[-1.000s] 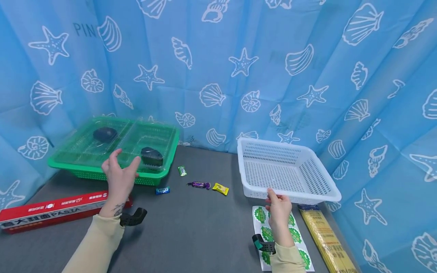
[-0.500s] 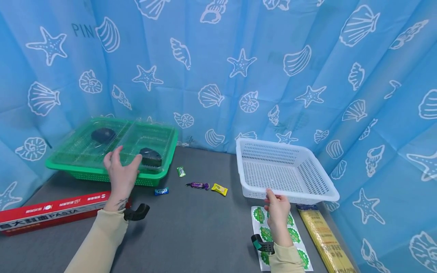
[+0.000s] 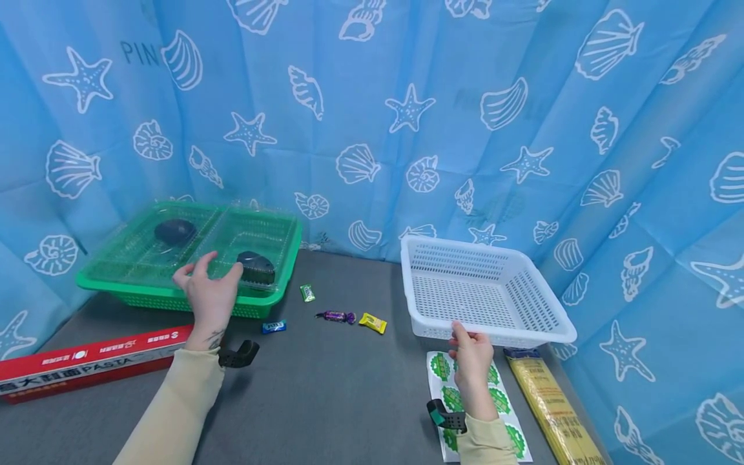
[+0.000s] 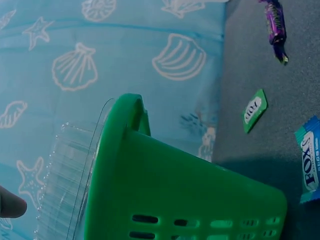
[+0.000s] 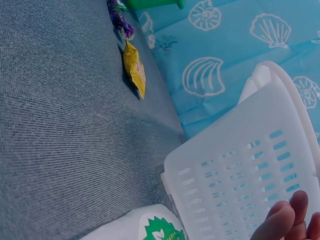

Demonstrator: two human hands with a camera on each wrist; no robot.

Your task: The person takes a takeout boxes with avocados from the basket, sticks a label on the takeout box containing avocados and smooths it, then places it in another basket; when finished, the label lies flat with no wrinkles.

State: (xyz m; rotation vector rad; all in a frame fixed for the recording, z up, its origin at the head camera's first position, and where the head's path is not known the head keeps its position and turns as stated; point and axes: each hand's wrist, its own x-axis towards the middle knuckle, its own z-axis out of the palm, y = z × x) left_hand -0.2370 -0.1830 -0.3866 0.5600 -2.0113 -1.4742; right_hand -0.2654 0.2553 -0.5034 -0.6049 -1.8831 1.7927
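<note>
In the head view my left hand is at the front edge of a green basket, thumb and fingers spread, with nothing seen between them. Across the basket lies a clear, divided plastic tray or lid. Two dark rounded objects show there; whether they lie on or under the plastic, I cannot tell. The left wrist view shows a fingertip beside the clear plastic. My right hand grips the front rim of a white basket, thumb on top and fingers curled below.
Between the baskets lie a green sweet, a blue one, a purple one and a yellow one. A red pasta box is at left. Right are a sticker sheet and a yellow pack. A curtain hangs behind.
My left wrist has shifted slightly right and forward, and the left fingers have dipped a little by the green basket's edge. My right hand keeps its hold on the white rim.
</note>
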